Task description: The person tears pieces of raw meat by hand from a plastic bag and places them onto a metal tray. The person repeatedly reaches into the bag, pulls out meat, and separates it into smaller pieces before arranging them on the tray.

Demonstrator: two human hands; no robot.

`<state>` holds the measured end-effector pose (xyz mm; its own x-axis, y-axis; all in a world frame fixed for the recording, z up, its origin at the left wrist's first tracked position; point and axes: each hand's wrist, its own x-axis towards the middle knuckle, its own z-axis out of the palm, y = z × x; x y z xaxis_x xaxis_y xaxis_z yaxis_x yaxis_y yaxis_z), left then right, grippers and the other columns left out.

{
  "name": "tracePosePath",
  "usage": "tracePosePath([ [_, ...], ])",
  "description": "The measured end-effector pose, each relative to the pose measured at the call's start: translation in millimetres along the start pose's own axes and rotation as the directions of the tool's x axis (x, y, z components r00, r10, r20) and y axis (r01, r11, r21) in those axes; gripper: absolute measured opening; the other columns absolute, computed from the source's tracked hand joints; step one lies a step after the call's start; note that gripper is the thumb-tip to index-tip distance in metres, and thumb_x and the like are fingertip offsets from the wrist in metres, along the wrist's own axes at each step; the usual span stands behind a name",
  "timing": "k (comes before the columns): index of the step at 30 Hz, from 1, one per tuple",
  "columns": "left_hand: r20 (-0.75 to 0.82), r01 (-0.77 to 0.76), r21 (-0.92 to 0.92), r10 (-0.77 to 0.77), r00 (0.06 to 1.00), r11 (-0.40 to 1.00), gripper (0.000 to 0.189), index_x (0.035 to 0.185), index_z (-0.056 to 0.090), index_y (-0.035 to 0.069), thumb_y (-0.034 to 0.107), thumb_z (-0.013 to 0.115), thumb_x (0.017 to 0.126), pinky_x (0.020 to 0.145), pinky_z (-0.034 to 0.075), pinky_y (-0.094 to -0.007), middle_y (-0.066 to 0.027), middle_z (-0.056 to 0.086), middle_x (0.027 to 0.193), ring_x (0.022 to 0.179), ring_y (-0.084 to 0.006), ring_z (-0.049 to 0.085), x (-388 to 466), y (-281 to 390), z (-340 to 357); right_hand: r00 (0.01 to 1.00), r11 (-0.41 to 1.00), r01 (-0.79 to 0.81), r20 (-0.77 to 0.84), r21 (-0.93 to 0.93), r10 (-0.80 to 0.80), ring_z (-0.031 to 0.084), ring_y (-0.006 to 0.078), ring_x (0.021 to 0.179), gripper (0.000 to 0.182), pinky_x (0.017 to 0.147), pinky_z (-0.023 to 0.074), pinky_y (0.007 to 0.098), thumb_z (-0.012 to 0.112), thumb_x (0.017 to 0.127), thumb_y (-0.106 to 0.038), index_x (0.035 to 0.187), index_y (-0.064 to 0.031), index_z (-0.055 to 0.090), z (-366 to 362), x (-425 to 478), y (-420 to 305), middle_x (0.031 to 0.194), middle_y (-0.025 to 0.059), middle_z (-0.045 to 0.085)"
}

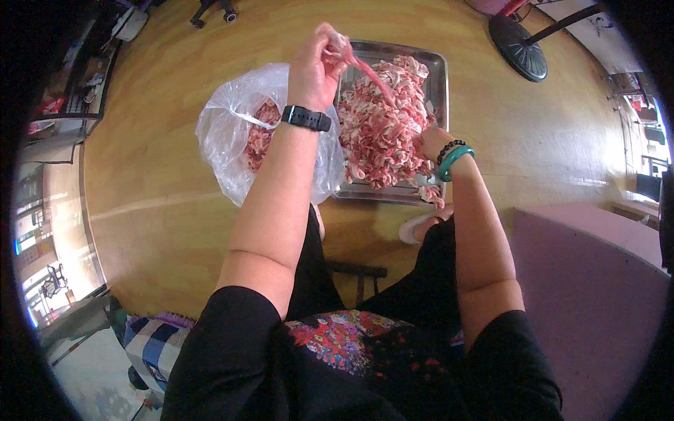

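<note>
A metal tray (444,89) on the floor holds a large heap of raw meat slices (382,131), pink with white fat. My left hand (318,66), with a black watch at the wrist, is raised over the tray's far left corner. Its fingers grip a raw meat strip (371,76), which hangs down to the right toward the heap. At the heap's right edge is my right hand (433,142), its fingertips hidden against the meat. To the left stands an open clear plastic bag (226,131) with more sliced meat (259,152) inside, partly behind my left forearm.
One slice (432,194) hangs over the tray's near right edge. A pinkish panel (579,284) rises at the right. Farther off on the wooden floor (158,131) are a round black stand base (518,55) and chair casters (213,16). A dark shelf (79,89) stands left.
</note>
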<state>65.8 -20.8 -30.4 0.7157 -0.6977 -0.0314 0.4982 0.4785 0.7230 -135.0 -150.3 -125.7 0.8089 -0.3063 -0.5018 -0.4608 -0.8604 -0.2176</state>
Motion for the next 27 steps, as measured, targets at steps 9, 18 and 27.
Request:
tracePosePath([
  [9,0.051,0.063,0.103,-0.069,0.996,0.993,0.011,0.071,0.053,0.008,0.016,0.053,0.079,0.043,0.030,-0.0152,-0.0014,0.053,0.067,0.055,-0.0041,0.043,-0.4,5.6,-4.8,0.865,0.997,0.062,-0.502,0.051,-0.028,0.057,0.0308,0.083,0.021,0.074,0.0453,0.0371,0.054,0.072,-0.011,0.090,-0.0054,0.061,-14.1,-9.2,-25.0,0.089,0.0143,0.061],
  [18,0.468,-0.375,0.719,-0.008,0.884,0.586,0.021,0.085,0.058,-0.002,0.018,0.059,0.078,0.060,0.043,-0.0233,-0.0045,0.058,0.077,0.068,-0.0118,0.054,-11.6,-22.9,9.8,0.723,0.363,0.496,-0.607,0.789,0.330,0.052,0.0079,0.066,0.025,0.059,0.0428,0.0231,0.054,0.080,-0.020,0.090,0.0020,0.058,-74.6,-13.6,-59.0,0.071,0.0039,0.058],
  [27,0.500,-0.414,0.756,-0.040,0.865,0.507,0.022,0.088,0.058,-0.003,0.016,0.059,0.078,0.067,0.045,-0.0245,-0.0090,0.061,0.080,0.073,-0.0124,0.056,-16.9,-40.3,12.5,0.718,0.534,0.419,-0.628,0.734,0.301,0.054,0.0140,0.064,0.017,0.060,0.0434,0.0257,0.055,0.071,-0.011,0.081,0.0025,0.057,-64.3,-5.2,-51.1,0.068,0.0094,0.058],
])
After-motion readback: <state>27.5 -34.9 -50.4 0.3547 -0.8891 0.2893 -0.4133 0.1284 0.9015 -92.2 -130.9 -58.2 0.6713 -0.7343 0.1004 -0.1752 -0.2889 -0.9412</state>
